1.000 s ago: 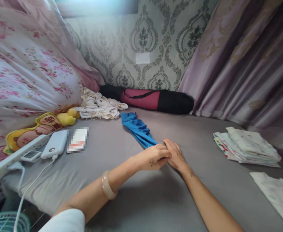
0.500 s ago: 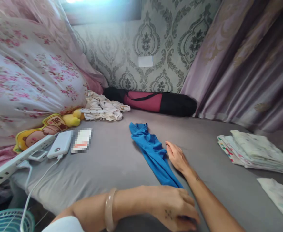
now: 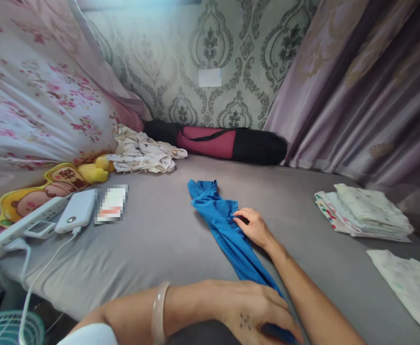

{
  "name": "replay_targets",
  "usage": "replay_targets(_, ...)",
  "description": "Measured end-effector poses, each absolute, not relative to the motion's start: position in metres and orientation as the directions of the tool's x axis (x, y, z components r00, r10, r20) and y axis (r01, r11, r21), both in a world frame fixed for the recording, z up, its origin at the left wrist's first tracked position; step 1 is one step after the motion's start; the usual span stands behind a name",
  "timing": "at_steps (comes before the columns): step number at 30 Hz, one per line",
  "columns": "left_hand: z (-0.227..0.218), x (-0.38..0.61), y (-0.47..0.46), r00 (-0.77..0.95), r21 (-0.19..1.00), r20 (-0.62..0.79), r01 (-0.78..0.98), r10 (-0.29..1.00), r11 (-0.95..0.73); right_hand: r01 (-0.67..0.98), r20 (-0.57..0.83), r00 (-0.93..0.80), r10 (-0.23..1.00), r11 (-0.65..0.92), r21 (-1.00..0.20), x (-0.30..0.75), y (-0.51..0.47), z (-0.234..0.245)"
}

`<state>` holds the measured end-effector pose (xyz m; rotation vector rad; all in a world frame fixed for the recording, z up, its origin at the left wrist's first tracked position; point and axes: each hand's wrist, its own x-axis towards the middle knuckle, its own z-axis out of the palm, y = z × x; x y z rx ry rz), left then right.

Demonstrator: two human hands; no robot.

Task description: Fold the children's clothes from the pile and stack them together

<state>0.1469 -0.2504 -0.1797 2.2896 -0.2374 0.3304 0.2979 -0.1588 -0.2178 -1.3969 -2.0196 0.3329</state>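
A long, narrow blue garment (image 3: 227,235) lies creased on the grey sheet, slanting from the middle of the bed toward me. My right hand (image 3: 255,225) pinches its right edge about halfway along, between thumb and fingers. Across the bottom of the view reaches my left hand (image 3: 256,311), with a pale bangle (image 3: 158,311) on the wrist. Its fingers curl down over the near end of the garment, where some blue cloth shows beneath them. The left fingertips are partly hidden.
Folded patterned cloths (image 3: 366,213) are stacked at right, with another pale cloth (image 3: 407,287) nearer. A maroon-and-black bag (image 3: 210,143) and crumpled fabric (image 3: 145,151) lie along the back. At left are a power strip (image 3: 48,213), a power bank (image 3: 76,211) and a basket (image 3: 12,328).
My right hand has moved slightly left onto the garment's edge and its thumb and fingers have closed on the cloth. My left hand stays over the near end. The view has tilted down slightly.
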Motion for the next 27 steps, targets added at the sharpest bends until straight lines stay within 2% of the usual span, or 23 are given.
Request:
replay_targets(2,-0.174,0.142,-0.247,0.941,0.742,0.330,-0.212,0.072,-0.636,0.721,0.404,-0.177,0.897,0.398,-0.567,0.297,-0.160,-0.216)
replay_targets(5,-0.165,0.134,-0.231,0.885,0.780,0.389,-0.170,0.254,-0.602,0.663,0.437,0.112,0.893,0.260,-0.701,0.301,-0.159,-0.214)
replay_targets(8,-0.161,0.123,-0.206,0.784,0.789,0.431,-0.088,0.446,-0.608,0.486,0.298,0.469,0.832,0.039,-0.873,0.313,-0.156,-0.212)
replay_targets(11,-0.168,0.109,-0.176,0.642,0.790,0.419,0.091,0.642,-0.606,0.335,0.183,0.664,0.725,-0.069,-0.940,0.330,-0.150,-0.213)
replay_targets(13,-0.178,0.100,-0.157,0.551,0.737,0.444,0.223,0.706,-0.637,0.321,0.205,0.717,0.667,-0.056,-0.945,0.340,-0.148,-0.217)
replay_targets(16,-0.196,0.085,-0.132,0.485,0.545,0.491,0.477,0.724,-0.690,0.367,0.289,0.744,0.603,-0.007,-0.930,0.354,-0.146,-0.221)
replay_targets(19,-0.209,0.071,-0.116,0.354,0.378,0.480,0.742,0.803,-0.554,0.412,0.343,0.769,0.540,-0.007,-0.911,0.364,-0.146,-0.220)
replay_targets(23,-0.207,0.057,-0.107,0.198,0.341,0.284,0.894,0.938,-0.292,0.499,0.396,0.753,0.525,-0.065,-0.864,0.375,-0.148,-0.211)
replay_targets(25,-0.197,0.053,-0.106,0.197,0.325,0.181,0.913,0.964,-0.247,0.541,0.350,0.731,0.586,-0.185,-0.820,0.379,-0.151,-0.205)
replay_targets(27,-0.186,0.050,-0.106,0.201,0.285,0.110,0.932,0.973,-0.224,0.604,0.250,0.688,0.681,-0.348,-0.717,0.383,-0.155,-0.202)
